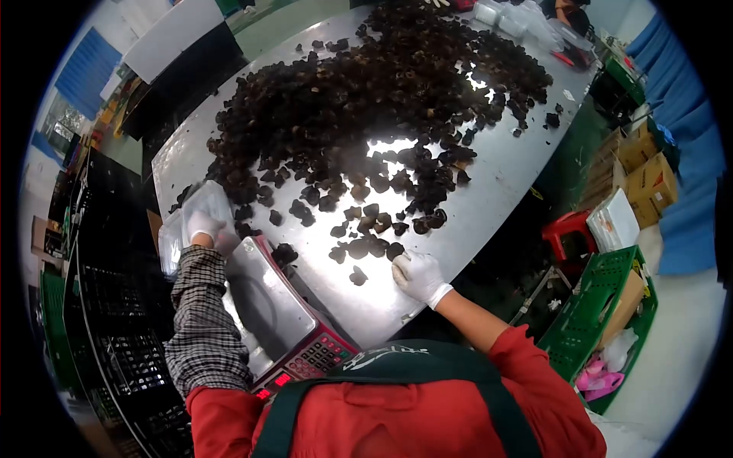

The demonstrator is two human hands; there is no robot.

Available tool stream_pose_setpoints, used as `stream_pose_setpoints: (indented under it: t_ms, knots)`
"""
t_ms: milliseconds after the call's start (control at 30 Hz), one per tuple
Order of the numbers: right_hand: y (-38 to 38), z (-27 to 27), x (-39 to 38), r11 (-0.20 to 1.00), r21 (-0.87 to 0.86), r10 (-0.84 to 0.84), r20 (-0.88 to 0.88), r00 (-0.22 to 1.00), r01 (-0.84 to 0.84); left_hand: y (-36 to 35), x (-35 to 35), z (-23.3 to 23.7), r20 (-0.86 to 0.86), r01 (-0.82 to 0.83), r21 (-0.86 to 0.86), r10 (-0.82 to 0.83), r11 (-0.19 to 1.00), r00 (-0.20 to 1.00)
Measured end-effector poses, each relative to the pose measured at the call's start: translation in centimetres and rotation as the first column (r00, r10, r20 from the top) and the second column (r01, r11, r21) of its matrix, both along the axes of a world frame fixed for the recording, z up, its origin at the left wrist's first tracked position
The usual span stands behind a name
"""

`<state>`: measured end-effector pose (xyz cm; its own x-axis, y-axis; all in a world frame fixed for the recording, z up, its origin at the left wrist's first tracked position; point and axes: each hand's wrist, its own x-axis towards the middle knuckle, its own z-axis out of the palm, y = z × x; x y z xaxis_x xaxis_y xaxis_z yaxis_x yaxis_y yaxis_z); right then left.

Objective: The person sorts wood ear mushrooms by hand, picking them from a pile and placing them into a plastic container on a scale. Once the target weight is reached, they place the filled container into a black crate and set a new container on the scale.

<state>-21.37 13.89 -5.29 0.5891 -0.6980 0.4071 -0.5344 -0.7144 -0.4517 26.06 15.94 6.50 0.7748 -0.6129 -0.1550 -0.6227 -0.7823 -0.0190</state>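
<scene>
A large heap of dark, brown-black pieces (328, 99) spreads over the shiny metal table (489, 198). My right hand (418, 276), in a white glove, rests on the table beside a small group of these pieces, its fingers curled; whether it pinches something is hidden. My left hand (206, 227), also gloved, is at clear plastic containers (208, 202) on the table's left edge, with its fingers on them. Between my arms, nearer my body, sits a red scale (321, 351) with a bare metal pan (267, 301) and lit red digits.
Black crates (114, 305) stand along the left. At the right are a green crate (588, 328), a red stool (569, 233) and cardboard boxes (650, 183). Plastic bags (527, 19) lie at the table's far end, near another person (569, 11).
</scene>
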Motion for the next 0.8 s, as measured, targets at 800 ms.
stream_pose_setpoints:
  t_ms: [800]
  knots:
    - [-6.6, 2.8, 6.2, 0.955, -0.162, 0.230, -0.121, 0.966, -0.248, 14.5, -33.7, 3.5, 0.020, 0.353, -0.706, -0.481, 0.614, 0.877]
